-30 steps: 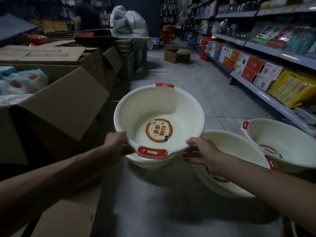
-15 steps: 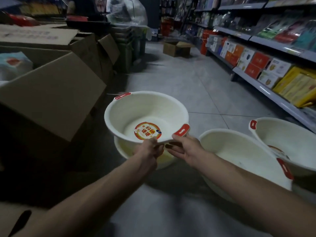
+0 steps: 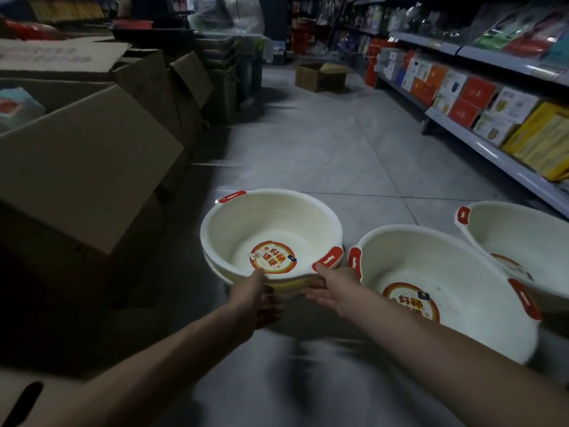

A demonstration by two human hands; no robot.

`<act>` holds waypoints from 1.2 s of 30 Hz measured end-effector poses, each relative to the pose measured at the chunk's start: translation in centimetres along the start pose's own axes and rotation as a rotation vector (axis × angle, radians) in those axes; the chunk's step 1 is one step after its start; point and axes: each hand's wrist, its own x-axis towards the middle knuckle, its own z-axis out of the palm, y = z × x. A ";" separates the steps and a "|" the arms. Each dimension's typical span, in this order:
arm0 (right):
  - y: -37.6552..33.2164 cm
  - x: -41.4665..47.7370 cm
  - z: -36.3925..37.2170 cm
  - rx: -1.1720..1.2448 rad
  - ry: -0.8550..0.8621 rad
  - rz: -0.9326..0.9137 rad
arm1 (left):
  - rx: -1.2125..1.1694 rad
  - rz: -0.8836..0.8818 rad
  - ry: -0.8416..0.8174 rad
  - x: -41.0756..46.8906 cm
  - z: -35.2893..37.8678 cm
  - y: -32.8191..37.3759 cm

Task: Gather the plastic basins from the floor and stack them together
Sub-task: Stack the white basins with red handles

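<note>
A cream plastic basin (image 3: 271, 223) with red handles and a round red label sits nested in other basins (image 3: 288, 285) whose rims show just beneath it, on the tiled floor. My left hand (image 3: 257, 298) is at the stack's near rim, thumb on top and fingers curled under. Beside the red handle, my right hand (image 3: 334, 288) pinches the same rim, with its fingers below. A larger cream basin (image 3: 431, 260) lies on the floor just right of the stack. Another basin (image 3: 523, 235) leans over its far right edge.
Open cardboard boxes (image 3: 86, 167) line the left side close to the stack. Store shelves (image 3: 492, 155) with boxed goods run along the right. A small open carton (image 3: 320, 77) stands far down the aisle. Grey floor tiles (image 3: 308, 143) stretch ahead.
The basin I held up has come down into the stack on the floor. Both hands moved from its sides to its near rim and lowered with it.
</note>
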 end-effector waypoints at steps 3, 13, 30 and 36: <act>1.0 -0.1 -0.3 -0.057 -0.009 0.051 | 0.123 -0.008 0.061 0.3 -2.9 -0.4; 3.3 0.8 2.1 0.058 -0.012 0.059 | -0.047 0.101 0.177 5.1 -7.5 0.9; 1.3 5.1 4.1 0.108 0.230 -0.113 | -0.263 0.187 0.146 7.1 -4.2 -1.0; -0.4 6.2 4.4 0.096 0.331 -0.088 | -0.417 0.219 0.182 7.8 -2.2 -1.3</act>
